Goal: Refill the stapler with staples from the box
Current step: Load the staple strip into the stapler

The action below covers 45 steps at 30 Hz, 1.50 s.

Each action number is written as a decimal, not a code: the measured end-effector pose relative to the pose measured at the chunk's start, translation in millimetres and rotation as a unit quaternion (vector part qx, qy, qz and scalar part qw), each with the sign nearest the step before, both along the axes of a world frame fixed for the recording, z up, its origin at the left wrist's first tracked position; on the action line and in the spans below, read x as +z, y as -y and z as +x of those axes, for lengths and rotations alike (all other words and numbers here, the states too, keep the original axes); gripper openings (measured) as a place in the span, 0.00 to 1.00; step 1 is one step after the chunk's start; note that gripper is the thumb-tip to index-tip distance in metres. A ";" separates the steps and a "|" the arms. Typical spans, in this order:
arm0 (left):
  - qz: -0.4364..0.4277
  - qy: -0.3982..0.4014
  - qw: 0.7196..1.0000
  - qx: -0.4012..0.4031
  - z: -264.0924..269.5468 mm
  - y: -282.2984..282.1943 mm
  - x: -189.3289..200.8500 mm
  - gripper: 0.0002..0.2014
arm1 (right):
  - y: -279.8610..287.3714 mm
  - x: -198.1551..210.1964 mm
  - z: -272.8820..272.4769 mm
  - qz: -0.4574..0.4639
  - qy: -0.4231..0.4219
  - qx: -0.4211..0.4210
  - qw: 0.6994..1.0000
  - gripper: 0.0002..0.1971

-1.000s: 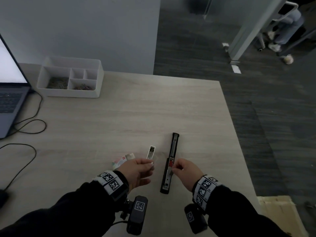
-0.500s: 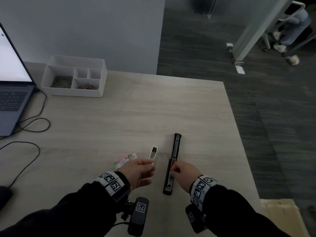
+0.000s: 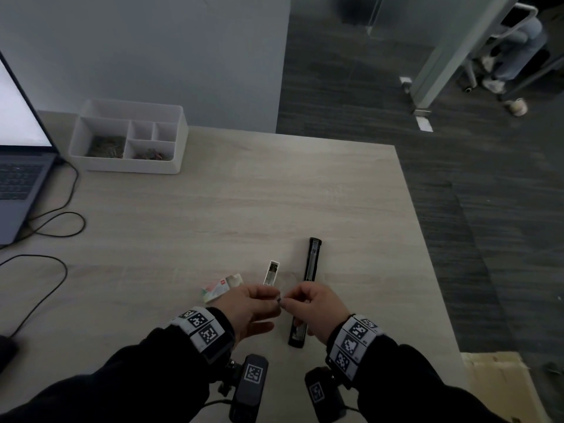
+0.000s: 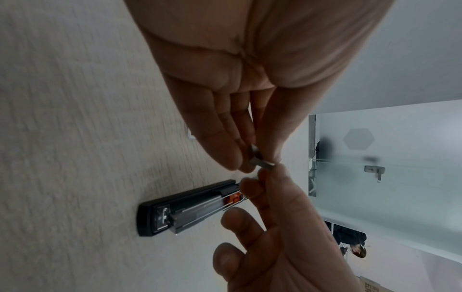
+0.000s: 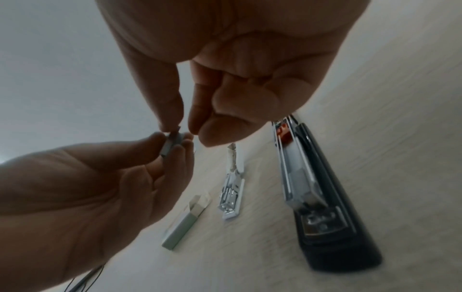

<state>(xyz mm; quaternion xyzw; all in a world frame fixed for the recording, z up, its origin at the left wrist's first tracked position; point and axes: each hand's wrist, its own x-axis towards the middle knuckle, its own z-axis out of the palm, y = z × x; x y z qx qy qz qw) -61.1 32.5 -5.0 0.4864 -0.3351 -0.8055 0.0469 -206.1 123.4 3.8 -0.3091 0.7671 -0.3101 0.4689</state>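
Left hand (image 3: 248,306) pinches a short staple strip (image 4: 261,163) just left of the open stapler (image 3: 308,288) on the table, right hand (image 3: 314,303) pinching its other end — risk: strip snaps or drops mid-transfer, scattering staples beside the box (image 3: 221,287).

Pale wooden table (image 3: 244,209), dark carpet (image 3: 457,178).

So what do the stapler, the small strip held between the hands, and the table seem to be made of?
Stapler: black body with a soft sheen, probably plastic; its inner channel is pale grey and shiny, probably metal.
Strip: grey with bright glints, likely metal staples, though it is small and blurred.
Table: pale, matt, with grain lines; wood or a wood-look laminate, I cannot tell which.
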 end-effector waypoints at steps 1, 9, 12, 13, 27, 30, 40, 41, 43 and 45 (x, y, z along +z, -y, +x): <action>0.001 -0.003 1.000 0.000 0.1 -0.1 0.7 0.11 | 0.2 0.5 1.2 0.000 -0.001 0.000 1.000 0.05; 0.005 -0.016 1.000 -0.007 0.0 -2.7 3.1 0.11 | -2.4 5.8 1.9 -0.008 0.050 -0.016 0.999 0.02; 0.005 -0.017 1.000 -0.010 -0.8 -3.7 3.0 0.10 | -2.9 8.0 2.4 -0.020 0.062 -0.022 0.998 0.03; 0.006 -0.018 1.000 -0.009 -0.9 -4.2 2.8 0.10 | -3.1 8.5 2.6 -0.022 0.056 -0.019 0.998 0.04; 0.002 -0.015 1.000 -0.009 -1.9 -6.9 1.7 0.09 | -4.2 2.9 -7.8 -0.006 0.042 0.038 0.998 0.07; -0.017 0.000 1.000 0.010 -0.3 -4.6 0.1 0.09 | -1.4 3.9 -14.8 -0.007 0.004 0.045 0.999 0.07; -0.017 0.029 0.999 0.015 6.2 -0.2 -8.4 0.08 | 0.2 -13.8 -38.6 0.076 -0.183 0.156 0.968 0.07; -0.018 0.030 0.999 0.014 6.4 -0.1 -9.0 0.08 | -0.1 -15.0 -38.7 0.080 -0.186 0.158 0.966 0.07; -0.019 0.032 0.999 0.014 7.1 0.4 -10.5 0.07 | -0.5 -17.0 -38.6 0.086 -0.188 0.161 0.965 0.07; -0.018 0.033 0.999 0.016 7.8 1.1 -12.2 0.07 | -0.6 -18.0 -38.4 0.088 -0.192 0.161 0.964 0.06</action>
